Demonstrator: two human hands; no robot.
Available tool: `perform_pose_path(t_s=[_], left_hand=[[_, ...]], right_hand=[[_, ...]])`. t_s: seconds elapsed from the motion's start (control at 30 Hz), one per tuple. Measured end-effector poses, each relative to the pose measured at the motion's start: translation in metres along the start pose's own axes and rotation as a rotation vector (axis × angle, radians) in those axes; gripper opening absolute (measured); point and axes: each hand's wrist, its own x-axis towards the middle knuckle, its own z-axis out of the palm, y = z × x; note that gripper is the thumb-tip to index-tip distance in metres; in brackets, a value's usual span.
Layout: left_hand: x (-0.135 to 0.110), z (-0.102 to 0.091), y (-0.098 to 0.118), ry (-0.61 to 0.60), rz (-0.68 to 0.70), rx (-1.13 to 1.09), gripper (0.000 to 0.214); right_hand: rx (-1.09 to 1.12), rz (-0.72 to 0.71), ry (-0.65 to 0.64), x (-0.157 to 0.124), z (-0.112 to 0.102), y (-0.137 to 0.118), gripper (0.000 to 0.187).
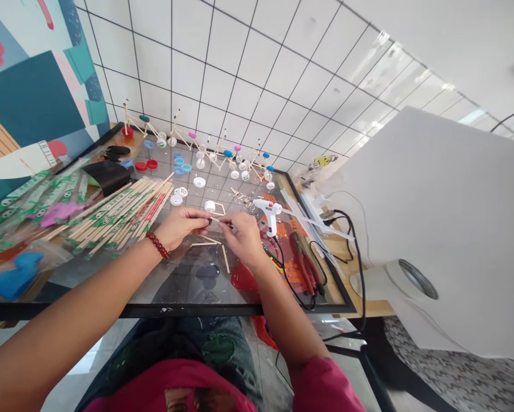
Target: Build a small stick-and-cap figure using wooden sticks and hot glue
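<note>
My left hand [180, 226], with a red bead bracelet at the wrist, pinches one end of a short wooden stick [216, 220]. A small dark spot shows at those fingertips. The fingers of my right hand [243, 237] are closed on the stick's other end, and partly cover it. Just beyond the hands lies a white bottle cap [210, 206] joined to a small frame of sticks [219, 209]. Nearer to me, loose cut stick pieces [226, 259] rest on the glass tabletop [166, 280].
A white glue gun [269, 213] stands at right, its cord running past red-handled pliers [307, 266]. Chopsticks [119, 214] are piled at left. Several stick-and-cap models [228, 157] line the back by the tiled wall. Blue caps [178, 162], red caps [146, 165] and a lamp [396, 280] sit around.
</note>
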Motion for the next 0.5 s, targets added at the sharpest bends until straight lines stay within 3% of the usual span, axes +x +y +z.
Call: perform_pose_path(t_s=[0.5], left_hand=[[-0.0013,0.0019,0.0011,-0.042,-0.021,0.003,0.017]], right_hand=[[-0.115,-0.028,-0.024,-0.0009,0.0033,0.0005,0.012]])
